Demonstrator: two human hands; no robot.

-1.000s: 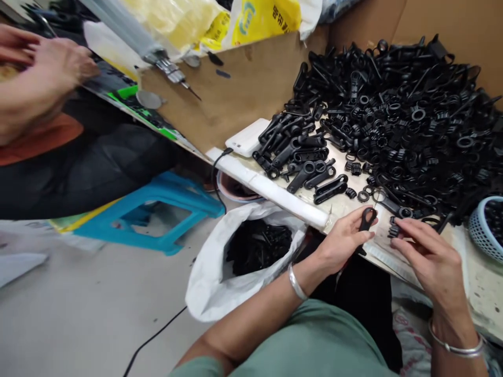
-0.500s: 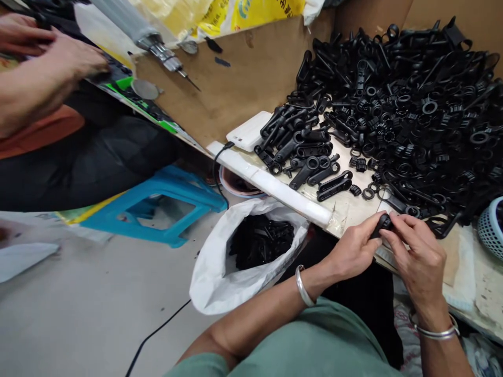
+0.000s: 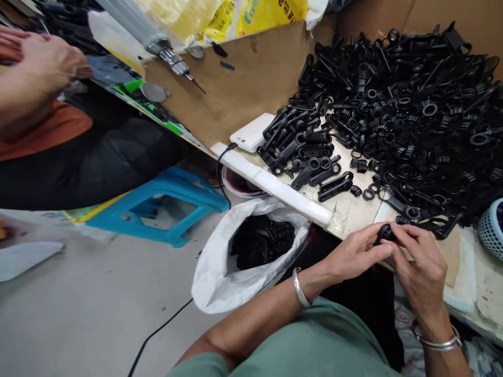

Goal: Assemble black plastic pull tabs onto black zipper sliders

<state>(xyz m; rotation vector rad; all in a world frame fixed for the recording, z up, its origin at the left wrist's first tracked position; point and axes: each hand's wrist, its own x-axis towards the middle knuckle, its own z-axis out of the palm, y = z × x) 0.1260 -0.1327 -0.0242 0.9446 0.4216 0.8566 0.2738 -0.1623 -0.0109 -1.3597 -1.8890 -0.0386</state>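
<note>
Black plastic part (image 3: 384, 233) between left hand (image 3: 357, 255) and right hand (image 3: 421, 261).

A smooth grey floor (image 3: 98, 319) spreads beneath 1 bright-blue plastic stool (image 3: 184, 191) with an open-framed side. To the stool's right, a pale-topped worktable (image 3: 351, 213) meets an upright brown cardboard partition (image 3: 251, 84) under soft, diffuse light.

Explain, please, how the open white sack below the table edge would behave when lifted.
The white sack is probably floppy, since its rim creases and sags. It may feel heavy, as black parts lie inside; these look loose, so might shift.
</note>
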